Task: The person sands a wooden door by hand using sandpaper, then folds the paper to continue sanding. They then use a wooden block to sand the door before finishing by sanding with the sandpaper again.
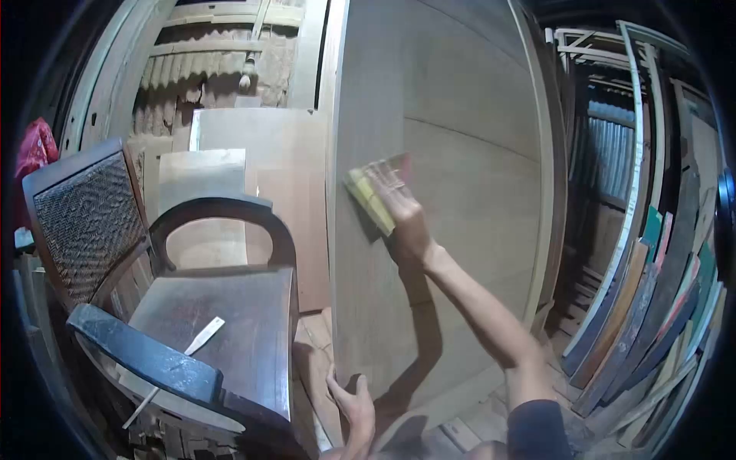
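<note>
A tall wooden panel (475, 207) stands upright before me, with a raised frame along its sides. My right hand (396, 201) presses a yellowish sheet or pad (369, 201) flat on the panel's upper left part, fingers spread over it; a pinkish corner shows beyond the fingertips. The arm casts a shadow down the panel. Low at the panel's left edge, my left hand (353, 400) rests against the edge, thumb and fingers apart.
A dark wooden armchair (207, 307) with a woven back stands at the left, a pale flat stick (203, 336) on it. Boards (287, 192) lean behind. At the right lean many wood strips (613, 322) and frames. A brush (248, 70) hangs at the top.
</note>
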`<state>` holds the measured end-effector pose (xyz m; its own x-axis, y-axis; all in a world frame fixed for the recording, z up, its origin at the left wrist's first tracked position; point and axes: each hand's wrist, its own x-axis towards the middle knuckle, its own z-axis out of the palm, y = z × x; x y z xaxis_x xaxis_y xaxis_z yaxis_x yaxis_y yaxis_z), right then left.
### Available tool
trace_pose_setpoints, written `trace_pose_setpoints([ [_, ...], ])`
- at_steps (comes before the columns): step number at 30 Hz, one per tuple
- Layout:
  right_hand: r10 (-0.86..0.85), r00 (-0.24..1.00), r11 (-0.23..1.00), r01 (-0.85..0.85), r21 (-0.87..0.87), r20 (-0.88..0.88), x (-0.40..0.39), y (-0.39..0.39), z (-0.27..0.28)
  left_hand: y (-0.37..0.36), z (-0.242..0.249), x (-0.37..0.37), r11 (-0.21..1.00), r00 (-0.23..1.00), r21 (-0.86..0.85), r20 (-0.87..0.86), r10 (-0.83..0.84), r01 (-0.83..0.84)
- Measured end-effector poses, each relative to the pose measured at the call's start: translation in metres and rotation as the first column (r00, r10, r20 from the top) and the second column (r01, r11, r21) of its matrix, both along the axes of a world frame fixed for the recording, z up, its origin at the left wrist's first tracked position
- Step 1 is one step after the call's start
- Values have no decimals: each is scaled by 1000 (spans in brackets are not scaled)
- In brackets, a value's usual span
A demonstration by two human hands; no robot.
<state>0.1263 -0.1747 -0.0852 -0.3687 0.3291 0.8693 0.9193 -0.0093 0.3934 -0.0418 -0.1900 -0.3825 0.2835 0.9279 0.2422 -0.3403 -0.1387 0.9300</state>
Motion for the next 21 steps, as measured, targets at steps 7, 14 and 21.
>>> trace_pose_setpoints([
  [7,-51,984,993,68,-100,170,-6,-10,6,11,11,-16,990,984,-43,-120,-135,131],
  [14,34,950,981,28,-194,310,8,-10,-31,16,7,-13,982,984,-67,10,-177,178],
  [21,101,963,952,-20,-306,250,-19,-9,-32,18,5,-9,974,975,-83,92,-203,211],
])
